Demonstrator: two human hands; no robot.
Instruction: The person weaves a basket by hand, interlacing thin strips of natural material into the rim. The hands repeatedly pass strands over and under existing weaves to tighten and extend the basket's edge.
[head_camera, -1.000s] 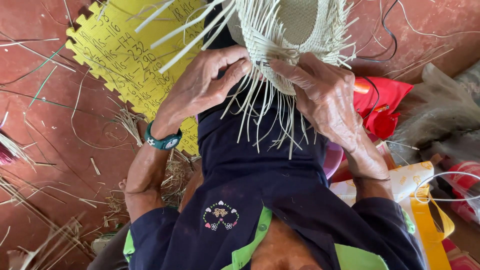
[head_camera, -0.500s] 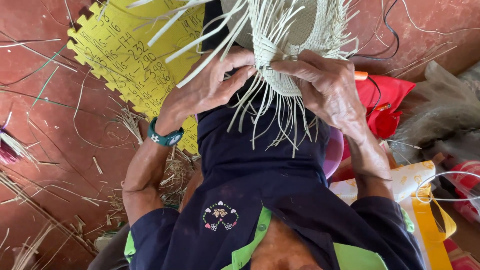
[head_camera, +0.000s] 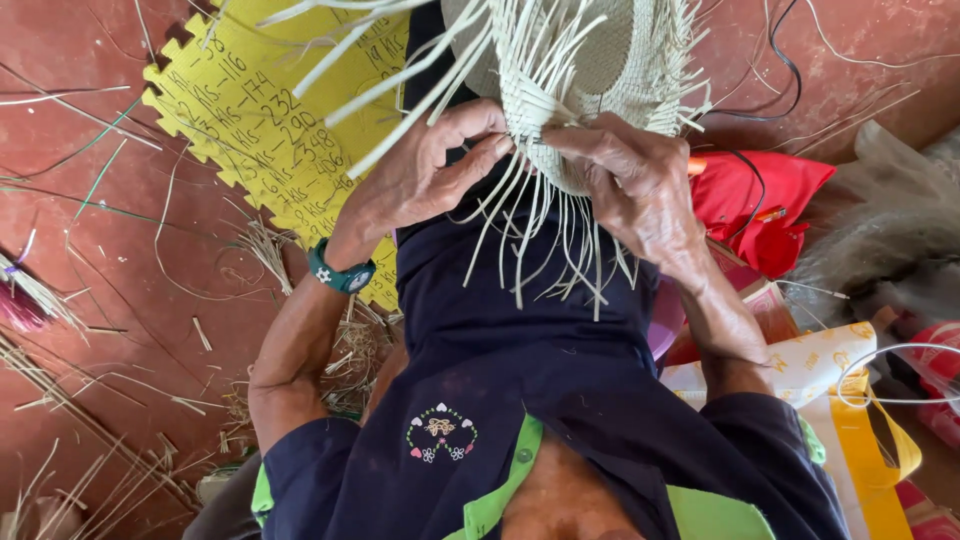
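Half-woven pale straw hat (head_camera: 590, 60) sits over lap, betw. left hand (head_camera: 425, 175) and right hand (head_camera: 625, 175), loose strands hanging below. Yellow foam puzzle mat (head_camera: 250, 130) lies on red floor (head_camera: 90, 250) left of hat; red cloth bag (head_camera: 770, 205) right; straw scraps (head_camera: 90, 440) at floor's lower-left.

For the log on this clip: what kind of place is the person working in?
Probably a home or small craft workspace, with the person seated on the floor. Both hands, left hand and right hand, grip a half-woven straw piece; loose straw scraps litter the red floor, beside a yellow foam mat.
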